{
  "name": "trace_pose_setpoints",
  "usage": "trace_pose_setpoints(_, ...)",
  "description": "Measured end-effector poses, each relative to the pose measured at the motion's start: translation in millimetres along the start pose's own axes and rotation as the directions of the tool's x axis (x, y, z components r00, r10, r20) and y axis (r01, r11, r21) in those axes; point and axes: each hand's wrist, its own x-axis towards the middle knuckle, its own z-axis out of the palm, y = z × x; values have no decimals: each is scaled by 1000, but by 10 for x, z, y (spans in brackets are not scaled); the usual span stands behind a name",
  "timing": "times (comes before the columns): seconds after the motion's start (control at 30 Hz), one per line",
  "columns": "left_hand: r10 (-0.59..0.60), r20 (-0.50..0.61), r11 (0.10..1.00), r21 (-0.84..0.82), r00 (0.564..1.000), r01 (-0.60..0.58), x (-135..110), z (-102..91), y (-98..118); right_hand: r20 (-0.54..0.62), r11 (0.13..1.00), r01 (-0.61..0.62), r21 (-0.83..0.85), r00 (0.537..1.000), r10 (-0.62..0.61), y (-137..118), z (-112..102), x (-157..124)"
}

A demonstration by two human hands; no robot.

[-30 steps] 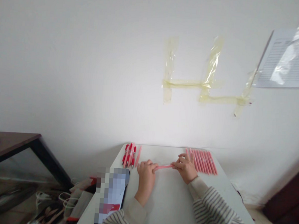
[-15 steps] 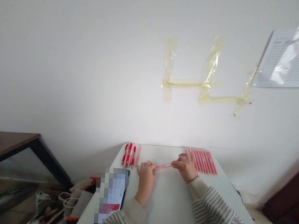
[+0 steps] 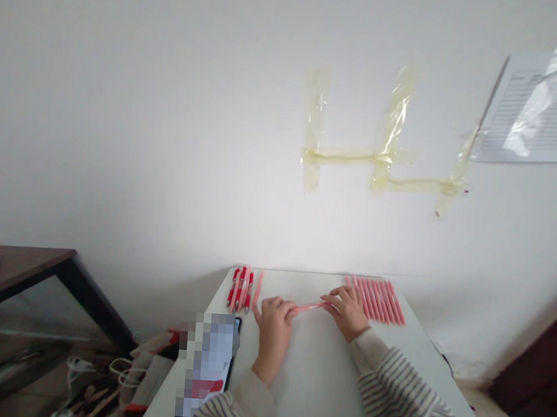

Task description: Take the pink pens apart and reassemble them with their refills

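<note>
A slim pink pen point(image 3: 309, 307) lies crosswise between my two hands, low over the white table point(image 3: 318, 374). My left hand point(image 3: 275, 328) is closed on its left end, and my right hand point(image 3: 347, 313) pinches the right end. To the right, partly behind my right fingers, several pink pens point(image 3: 383, 301) lie side by side in a row. Red pens with silver tips point(image 3: 231, 294) and pink ones are grouped at the back left. One single pink pen point(image 3: 258, 288) lies just beside that group, near my left hand.
A phone point(image 3: 212, 368), its screen blurred out, lies along the table's left edge. The wall behind carries yellowed tape point(image 3: 343, 156) and a taped paper sheet point(image 3: 534, 117). A brown desk point(image 3: 20, 268) stands at left, with bags and cables point(image 3: 127, 372) below.
The held pen has risen slightly and shifted a little to the right. My right fingers have slid further over its right end. The other pens have stayed put.
</note>
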Motion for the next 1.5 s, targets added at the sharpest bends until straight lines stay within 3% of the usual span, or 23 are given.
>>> trace_pose_setpoints(0.2, -10, -1, 1000, 6, 1000, 10, 11, 0, 8, -53, 999, -19, -41, 998, 17, 4, 43, -17)
trace_pose_setpoints(0.97, 14, 15, 1000, 22, 1000, -15, -4, 20, -17, 45, 999, -28, 25, 999, 27, 37, -1, 33)
trace_pose_setpoints(1.5, 24, -29, 997, 79, 999, -21, -6, 60, -50, -7, 997, -36, 64, 999, 36, 6, -27, 35)
